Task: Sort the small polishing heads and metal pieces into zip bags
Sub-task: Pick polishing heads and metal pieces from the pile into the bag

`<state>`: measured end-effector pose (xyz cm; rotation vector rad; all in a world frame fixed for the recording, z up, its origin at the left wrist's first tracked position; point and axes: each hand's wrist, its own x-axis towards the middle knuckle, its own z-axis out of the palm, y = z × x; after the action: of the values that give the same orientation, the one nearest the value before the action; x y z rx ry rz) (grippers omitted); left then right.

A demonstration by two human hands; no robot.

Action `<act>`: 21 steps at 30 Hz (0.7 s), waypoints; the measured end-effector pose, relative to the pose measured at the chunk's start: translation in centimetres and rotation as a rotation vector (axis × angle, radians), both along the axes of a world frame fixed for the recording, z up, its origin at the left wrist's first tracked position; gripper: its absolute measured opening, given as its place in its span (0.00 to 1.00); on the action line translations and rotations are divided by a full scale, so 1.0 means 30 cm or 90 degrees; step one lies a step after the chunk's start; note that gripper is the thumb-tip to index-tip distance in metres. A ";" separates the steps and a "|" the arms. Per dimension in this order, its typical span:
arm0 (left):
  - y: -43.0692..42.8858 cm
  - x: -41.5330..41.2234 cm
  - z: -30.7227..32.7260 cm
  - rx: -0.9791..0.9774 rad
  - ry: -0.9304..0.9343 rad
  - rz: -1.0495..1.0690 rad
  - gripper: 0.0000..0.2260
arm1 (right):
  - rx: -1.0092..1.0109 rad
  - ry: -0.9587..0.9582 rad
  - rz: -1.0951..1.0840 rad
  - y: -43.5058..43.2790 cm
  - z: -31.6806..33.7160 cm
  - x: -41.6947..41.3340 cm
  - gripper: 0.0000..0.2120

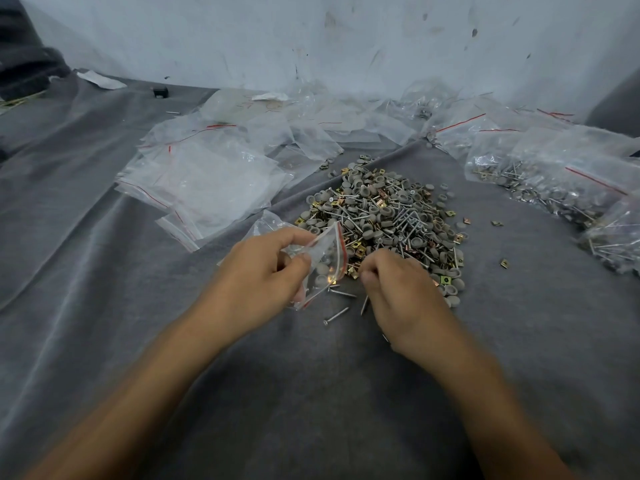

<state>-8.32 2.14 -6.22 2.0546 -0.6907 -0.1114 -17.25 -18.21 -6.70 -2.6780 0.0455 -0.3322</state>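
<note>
Left hand (pixel 256 275) is pinching a small clear red-sealed zip bag (pixel 329 261); right hand (pixel 398 296) is curling at the grey-and-brass parts heap (pixel 391 213), grip unclear.

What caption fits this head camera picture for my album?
The left hand holds a zip bag while the right hand curls over the pile of heads and screws.

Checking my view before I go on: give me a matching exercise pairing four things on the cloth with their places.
1 empty zip bags
2 filled bags
3 mixed pile
4 small zip bag

A held by the left hand
B far right of the cloth
C left of the pile
D centre of the cloth

Pairs: 1-C, 2-B, 3-D, 4-A.
</note>
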 end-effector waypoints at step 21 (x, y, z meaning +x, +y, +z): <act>-0.007 0.003 -0.003 -0.038 0.000 0.014 0.09 | 0.100 0.045 0.065 -0.005 0.028 -0.005 0.05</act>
<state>-8.22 1.94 -6.31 2.0050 -0.6628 -0.0771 -17.39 -18.36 -5.85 -2.5247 -0.0423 -0.1932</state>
